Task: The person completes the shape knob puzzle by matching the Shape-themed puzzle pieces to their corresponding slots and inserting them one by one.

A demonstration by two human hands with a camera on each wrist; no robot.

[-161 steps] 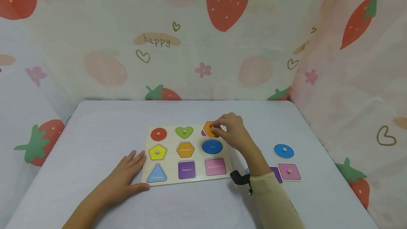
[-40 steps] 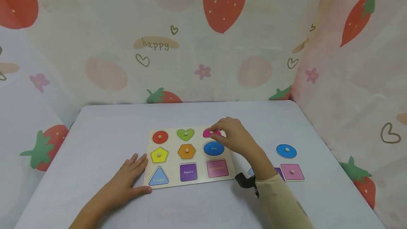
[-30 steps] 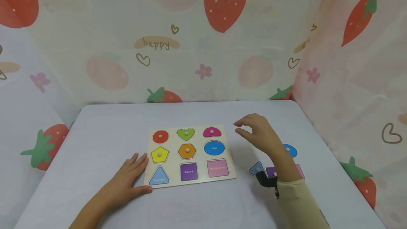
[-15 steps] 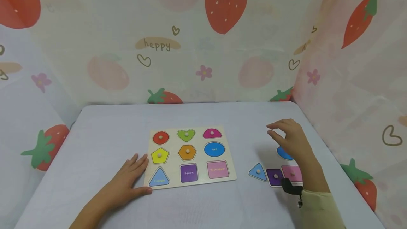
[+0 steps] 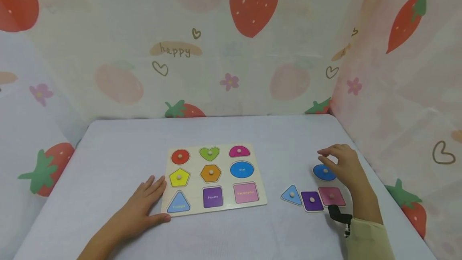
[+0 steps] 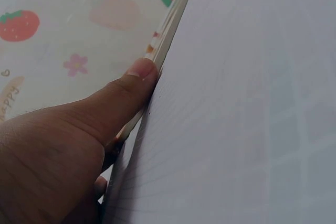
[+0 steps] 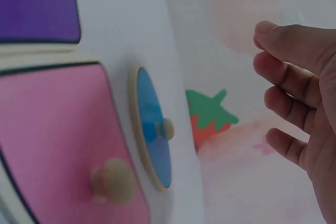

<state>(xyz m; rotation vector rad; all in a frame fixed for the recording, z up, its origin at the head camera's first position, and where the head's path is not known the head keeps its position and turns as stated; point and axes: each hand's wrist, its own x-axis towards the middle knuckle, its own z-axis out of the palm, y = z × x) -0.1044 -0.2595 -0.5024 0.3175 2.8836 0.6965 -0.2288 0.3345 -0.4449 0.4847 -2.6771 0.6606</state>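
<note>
A wooden shape puzzle board [image 5: 225, 177] lies on the table. Knobbed pieces fill its top row; below them are a yellow pentagon [image 5: 175, 180] and an orange hexagon [image 5: 206, 176]. The oval, triangle, square and rectangle places show printed labels. My left hand [image 5: 140, 208] rests at the board's left edge, fingers extended, the thumb [image 6: 118, 95] touching its side in the left wrist view. Over the blue oval piece [image 5: 320, 172] hovers my right hand [image 5: 344, 167], fingers bent and holding nothing. The right wrist view shows a gap between these fingers and the oval's knob [image 7: 168, 128].
Right of the board lie a blue triangle piece [image 5: 288, 196], a purple square piece [image 5: 309, 205] and a pink rectangle piece [image 5: 335, 194], close together. White cloth [image 5: 231, 236] covers the table. Strawberry-print curtains [image 5: 216, 55] stand behind and at both sides.
The orange hexagon went from my right hand into its place on the board. The right hand then moved from the magenta semicircle rightward to above the blue oval. The left hand stayed put.
</note>
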